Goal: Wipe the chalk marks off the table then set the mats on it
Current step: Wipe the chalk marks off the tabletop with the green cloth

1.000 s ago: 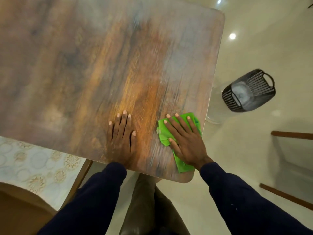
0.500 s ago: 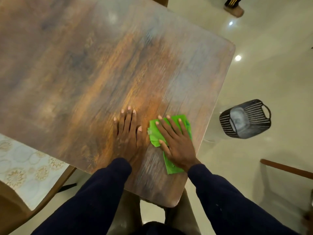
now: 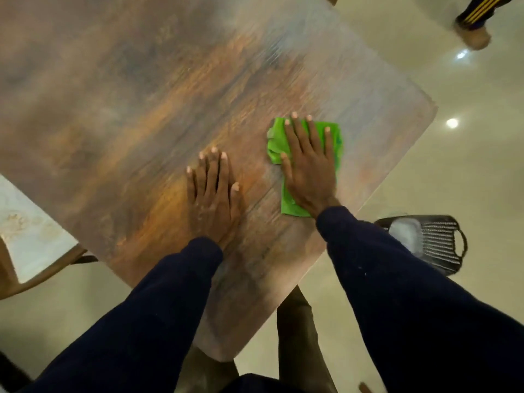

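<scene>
A brown wood-grain table fills most of the view, with a pale hazy film over its right part. My right hand lies flat, fingers straight, pressing a bright green cloth onto the tabletop near the right edge. Flat on the wood just to the left of it rests my left hand, fingers straight and holding nothing. A pale patterned mat lies on a chair seat at the left, below the table's edge.
A black slatted basket stands on the glossy floor right of the table. Another person's foot and striped trouser leg show at the top right. A wooden chair frame sits at the lower left.
My right hand has pushed the green cloth away from me and to the right across the table. My left hand stays flat beside it. The camera has shifted.
</scene>
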{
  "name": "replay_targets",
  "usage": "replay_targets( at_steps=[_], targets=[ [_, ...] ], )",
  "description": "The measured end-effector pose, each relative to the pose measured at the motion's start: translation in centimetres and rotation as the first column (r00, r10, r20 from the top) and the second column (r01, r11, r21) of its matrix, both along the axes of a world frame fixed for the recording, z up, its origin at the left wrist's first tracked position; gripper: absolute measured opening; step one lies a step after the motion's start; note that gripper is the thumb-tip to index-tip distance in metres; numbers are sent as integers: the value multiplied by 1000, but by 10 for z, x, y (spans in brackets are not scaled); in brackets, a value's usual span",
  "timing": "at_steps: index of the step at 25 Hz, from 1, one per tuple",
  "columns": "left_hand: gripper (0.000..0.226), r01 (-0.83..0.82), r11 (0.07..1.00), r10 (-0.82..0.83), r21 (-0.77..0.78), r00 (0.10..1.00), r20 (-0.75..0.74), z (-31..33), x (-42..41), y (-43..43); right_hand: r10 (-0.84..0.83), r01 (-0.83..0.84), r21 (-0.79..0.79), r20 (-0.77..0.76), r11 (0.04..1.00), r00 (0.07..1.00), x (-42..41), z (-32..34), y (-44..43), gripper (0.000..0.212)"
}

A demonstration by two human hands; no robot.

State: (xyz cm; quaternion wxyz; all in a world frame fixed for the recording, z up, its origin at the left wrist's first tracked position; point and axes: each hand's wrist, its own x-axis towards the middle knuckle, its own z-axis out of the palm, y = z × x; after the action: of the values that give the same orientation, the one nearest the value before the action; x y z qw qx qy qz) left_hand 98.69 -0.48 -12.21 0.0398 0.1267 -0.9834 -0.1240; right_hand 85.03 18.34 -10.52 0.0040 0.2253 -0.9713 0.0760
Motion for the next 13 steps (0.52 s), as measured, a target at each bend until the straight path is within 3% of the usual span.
replay_targets(
  at_steps=[3, 6, 10, 13],
  targets=[
    [61, -141, 990, 142, -14, 990, 17, 3, -10, 39, 230, -230, -14, 29, 973, 973, 19, 0, 12, 68],
    [60, -104, 995, 104, -13, 994, 29, 4, -8, 62, 473, -476, 9, 106, 879, 875, 44, 7, 74, 69],
    [62, -82, 997, 82, -6, 996, 38, 7, -6, 68, 455, -458, 12, 90, 889, 886, -18, 7, 125, 64],
    [60, -96, 995, 96, -11, 995, 33, 4, -8, 70, 351, -353, 16, 68, 936, 934, -67, 6, 100, 63]
  ],
)
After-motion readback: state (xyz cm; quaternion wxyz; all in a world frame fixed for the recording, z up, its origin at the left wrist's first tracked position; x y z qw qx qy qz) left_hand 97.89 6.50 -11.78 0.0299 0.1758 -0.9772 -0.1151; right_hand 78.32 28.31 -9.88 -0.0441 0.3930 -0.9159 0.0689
